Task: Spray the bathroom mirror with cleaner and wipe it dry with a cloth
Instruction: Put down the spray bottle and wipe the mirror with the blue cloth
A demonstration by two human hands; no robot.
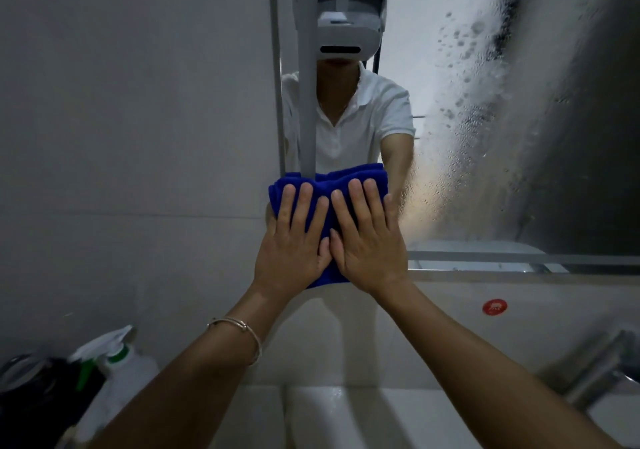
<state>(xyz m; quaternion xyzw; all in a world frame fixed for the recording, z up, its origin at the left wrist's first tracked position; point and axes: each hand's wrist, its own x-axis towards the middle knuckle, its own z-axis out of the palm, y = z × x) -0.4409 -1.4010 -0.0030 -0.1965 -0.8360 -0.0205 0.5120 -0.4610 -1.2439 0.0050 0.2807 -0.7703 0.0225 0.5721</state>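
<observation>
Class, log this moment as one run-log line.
step: wiping | left hand, right hand: flat on blue cloth | mirror: droplets on glass | spray bottle: lower left

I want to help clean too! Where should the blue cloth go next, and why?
Probably slide it right and up. The left hand and right hand press the blue cloth flat on the lower left of the mirror, while spray droplets cover the glass to the right.

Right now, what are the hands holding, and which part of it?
The left hand and right hand press a blue cloth flat against the mirror, straight fingers across its middle; neither grips it.
</observation>
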